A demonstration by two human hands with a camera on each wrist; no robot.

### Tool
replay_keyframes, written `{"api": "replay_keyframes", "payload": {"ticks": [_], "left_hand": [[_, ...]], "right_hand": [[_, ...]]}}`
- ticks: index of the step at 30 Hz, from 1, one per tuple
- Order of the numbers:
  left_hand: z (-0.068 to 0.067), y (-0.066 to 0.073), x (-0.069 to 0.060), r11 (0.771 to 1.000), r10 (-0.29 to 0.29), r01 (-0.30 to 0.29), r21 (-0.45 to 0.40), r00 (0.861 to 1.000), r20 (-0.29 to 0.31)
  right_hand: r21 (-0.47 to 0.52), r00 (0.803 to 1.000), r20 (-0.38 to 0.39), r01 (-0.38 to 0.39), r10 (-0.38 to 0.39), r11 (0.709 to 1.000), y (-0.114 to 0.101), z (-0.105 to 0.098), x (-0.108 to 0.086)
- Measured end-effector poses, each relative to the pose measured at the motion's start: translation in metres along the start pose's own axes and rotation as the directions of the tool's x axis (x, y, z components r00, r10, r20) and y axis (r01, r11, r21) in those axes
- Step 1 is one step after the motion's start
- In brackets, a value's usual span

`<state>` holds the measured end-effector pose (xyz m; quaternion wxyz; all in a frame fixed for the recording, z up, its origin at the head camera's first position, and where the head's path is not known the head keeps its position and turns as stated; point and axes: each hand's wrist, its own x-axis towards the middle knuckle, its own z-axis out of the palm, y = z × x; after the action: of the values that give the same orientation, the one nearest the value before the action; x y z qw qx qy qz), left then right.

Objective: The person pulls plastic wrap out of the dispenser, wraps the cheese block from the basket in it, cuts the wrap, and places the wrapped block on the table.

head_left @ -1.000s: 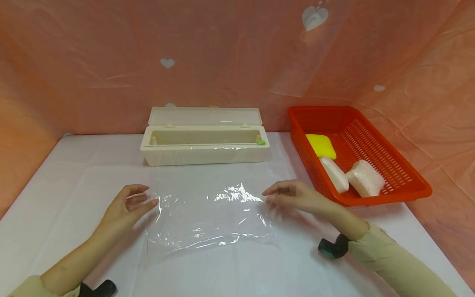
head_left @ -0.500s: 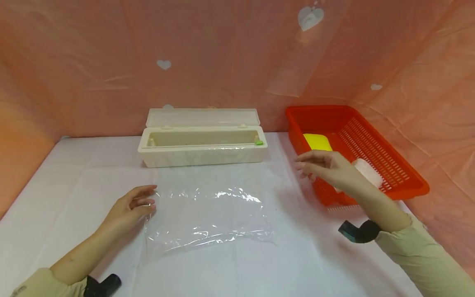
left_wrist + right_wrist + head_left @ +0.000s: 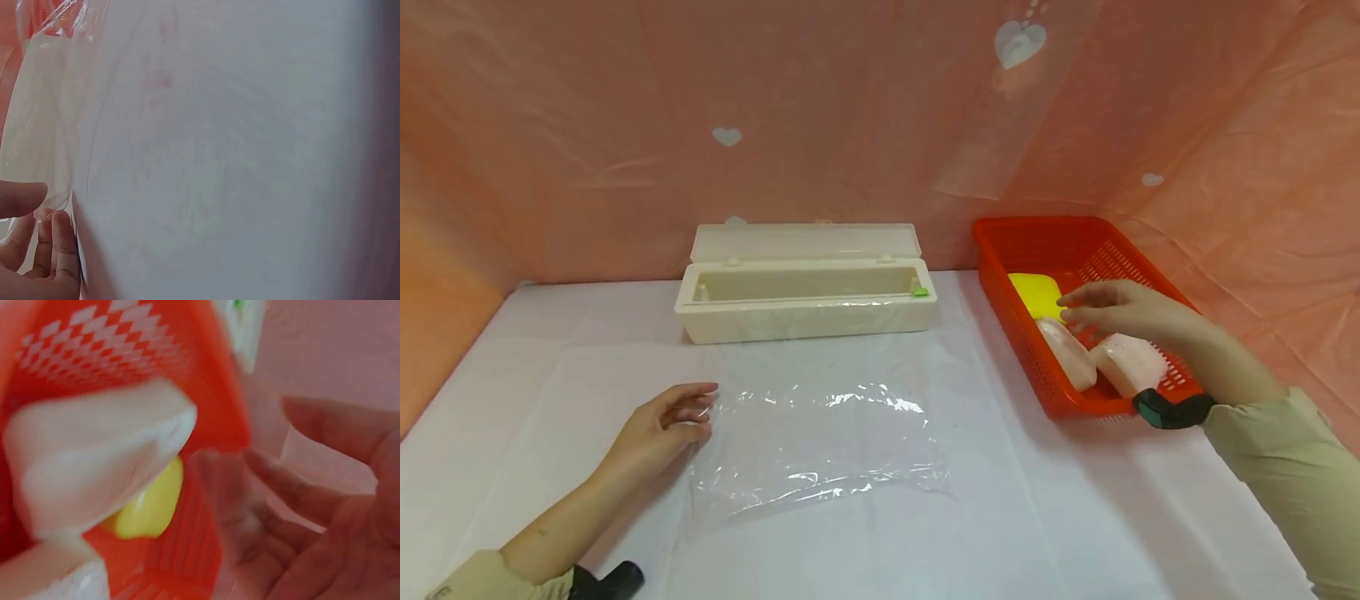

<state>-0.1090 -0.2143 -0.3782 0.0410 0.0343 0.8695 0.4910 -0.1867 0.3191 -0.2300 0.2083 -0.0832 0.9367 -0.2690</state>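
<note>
My left hand (image 3: 651, 429) shifting could crumple the clear film (image 3: 816, 433)

It lies mid-tabletop (image 3: 550, 400), before the dispenser box (image 3: 805, 323); a careless brush could knock the yellow block (image 3: 1032, 293) in the basket (image 3: 1021, 340), far right corner, where my right hand (image 3: 1123, 310) arches, relaxed, holding nothing; left fingers bend at the film's left edge, pinching or not I cannot tell

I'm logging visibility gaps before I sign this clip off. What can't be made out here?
Head view: part of the red basket, hidden behind the right hand and wrist.
Head view: the far edge of the clear film, too transparent to trace.
Left wrist view: part of the left hand, cut off by the left and bottom edges.
Right wrist view: detail of the fingertips, blurred; the speckled white block, cut off by the frame's corner.
</note>
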Motion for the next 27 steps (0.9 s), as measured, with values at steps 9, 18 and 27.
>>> {"api": "replay_keyframes", "payload": {"ticks": [9,18,27], "left_hand": [[-0.001,-0.003,-0.004,0.998,0.047,-0.048,-0.029,0.998,-0.032],[0.002,-0.007,-0.004,0.987,0.06,-0.058,-0.15,0.998,0.01],[0.002,-0.004,-0.005,0.99,0.021,-0.013,-0.137,0.998,0.061]], "right_hand": [[-0.178,0.977,0.198,-0.038,0.074,0.983,0.015,0.001,0.018],[-0.132,0.931,0.337,-0.1,0.14,0.986,0.03,-0.005,0.027],[-0.148,0.926,0.349,-0.099,0.145,0.984,0.035,-0.006,0.031]]}}
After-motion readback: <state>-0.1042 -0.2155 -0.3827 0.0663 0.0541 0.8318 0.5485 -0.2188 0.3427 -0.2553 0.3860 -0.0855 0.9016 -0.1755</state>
